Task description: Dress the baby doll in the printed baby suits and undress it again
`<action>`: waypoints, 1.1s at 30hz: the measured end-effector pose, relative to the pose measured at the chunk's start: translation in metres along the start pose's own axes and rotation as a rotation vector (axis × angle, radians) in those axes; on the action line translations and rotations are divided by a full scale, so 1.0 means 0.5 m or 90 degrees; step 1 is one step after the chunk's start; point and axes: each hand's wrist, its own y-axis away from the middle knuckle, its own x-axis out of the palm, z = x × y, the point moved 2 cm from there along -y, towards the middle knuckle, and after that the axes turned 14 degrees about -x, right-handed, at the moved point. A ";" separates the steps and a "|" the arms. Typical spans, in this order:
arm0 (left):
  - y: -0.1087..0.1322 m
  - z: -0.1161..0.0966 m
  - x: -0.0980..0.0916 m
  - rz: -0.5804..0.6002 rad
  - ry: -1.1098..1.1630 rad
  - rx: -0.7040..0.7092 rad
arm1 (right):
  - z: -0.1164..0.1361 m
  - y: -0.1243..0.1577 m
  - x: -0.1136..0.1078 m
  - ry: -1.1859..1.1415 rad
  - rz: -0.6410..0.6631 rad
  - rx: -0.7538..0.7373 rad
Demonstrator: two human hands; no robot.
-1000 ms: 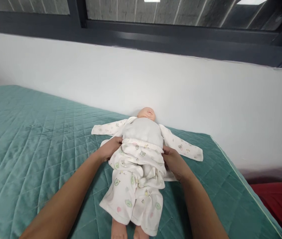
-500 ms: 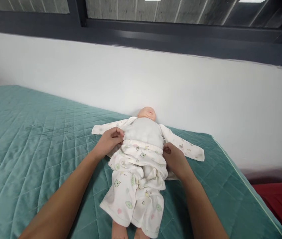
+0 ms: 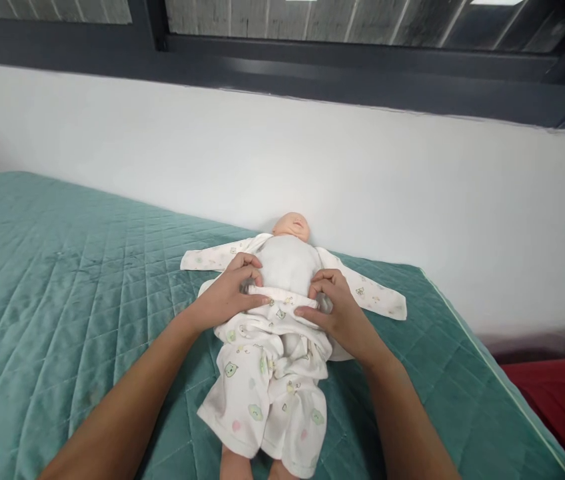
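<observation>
A baby doll (image 3: 291,227) lies on its back on a green quilted cover, head toward the wall. It wears white patterned pants (image 3: 262,373), and a long-sleeved patterned top (image 3: 370,293) is spread under it with both sleeves stretched out. The white cloth torso (image 3: 287,263) is bare at the front. My left hand (image 3: 235,288) pinches the pants' waistband on the left side, thumb outside and fingers at the inner edge. On the right, my right hand (image 3: 335,308) grips the same waistband in a like way.
The green quilted cover (image 3: 87,287) spreads across the bed, its piped edge running down the right. Behind the doll's head rises a white wall (image 3: 282,153) beneath a dark window frame (image 3: 337,77). Something red (image 3: 557,393) stands beyond the right edge.
Both hands have moved from the doll's sides inward to the front of the waistband and now hold it. The view has shifted slightly; the doll lies as before.
</observation>
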 end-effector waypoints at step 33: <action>-0.069 0.082 -0.052 0.131 0.276 -0.279 | -0.120 -0.021 -0.014 -0.081 -0.043 0.282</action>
